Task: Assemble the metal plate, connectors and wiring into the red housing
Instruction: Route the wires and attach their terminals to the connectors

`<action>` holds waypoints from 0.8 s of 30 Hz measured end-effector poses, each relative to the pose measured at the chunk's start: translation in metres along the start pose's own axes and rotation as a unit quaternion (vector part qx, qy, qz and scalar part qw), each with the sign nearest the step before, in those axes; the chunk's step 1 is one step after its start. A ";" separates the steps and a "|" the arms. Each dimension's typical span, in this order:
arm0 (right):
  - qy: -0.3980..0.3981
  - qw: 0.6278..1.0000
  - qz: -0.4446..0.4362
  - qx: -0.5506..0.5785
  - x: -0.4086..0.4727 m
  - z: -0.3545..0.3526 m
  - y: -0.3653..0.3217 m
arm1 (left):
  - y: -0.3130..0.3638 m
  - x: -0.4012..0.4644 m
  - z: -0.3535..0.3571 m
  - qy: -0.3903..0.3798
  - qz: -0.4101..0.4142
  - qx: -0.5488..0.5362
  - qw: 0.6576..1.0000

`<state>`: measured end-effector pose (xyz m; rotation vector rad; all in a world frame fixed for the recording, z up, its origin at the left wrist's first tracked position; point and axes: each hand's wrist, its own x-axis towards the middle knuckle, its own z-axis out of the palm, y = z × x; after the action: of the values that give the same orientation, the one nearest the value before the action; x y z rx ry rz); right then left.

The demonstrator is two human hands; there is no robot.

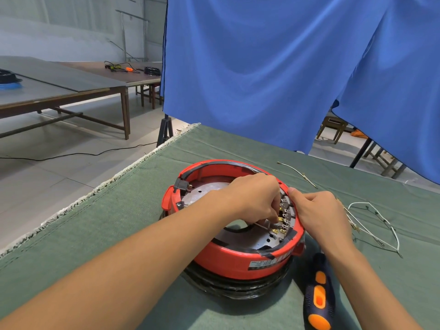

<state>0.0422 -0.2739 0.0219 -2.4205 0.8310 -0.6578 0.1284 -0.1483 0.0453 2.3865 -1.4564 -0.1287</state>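
The round red housing [238, 260] sits upside down on the green cloth, with a grey metal plate [202, 190] inside it. Brass and silver connectors [283, 220] line its right inner wall. My left hand [252, 196] reaches into the housing, fingers curled, and pinches a thin wire with a terminal [262, 226] beside the connectors. My right hand [319, 213] grips the housing's right rim, thumb on the edge near the connectors.
An orange-and-black screwdriver [319, 294] lies right of the housing under my right forearm. Loose white wires [373, 225] and a short wire [297, 172] lie on the cloth [142, 210] to the right. A blue curtain [273, 67] hangs behind; the cloth's left edge drops to the floor.
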 end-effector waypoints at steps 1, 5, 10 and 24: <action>0.001 1.000 0.000 0.001 0.000 0.000 0.000 | 0.000 0.000 0.000 0.000 0.000 0.003 1.000; 0.005 1.000 -0.001 0.005 0.000 0.000 0.002 | 0.000 -0.001 0.000 0.005 0.002 0.004 1.000; 0.002 1.000 0.001 0.004 0.000 0.001 0.001 | -0.001 0.000 0.000 -0.008 -0.003 -0.025 1.000; -0.008 1.000 -0.004 -0.001 -0.002 0.000 -0.001 | -0.002 0.008 0.000 -0.034 0.005 -0.047 0.998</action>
<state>0.0414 -0.2719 0.0225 -2.4283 0.8155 -0.6397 0.1342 -0.1547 0.0456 2.3206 -1.4594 -0.2726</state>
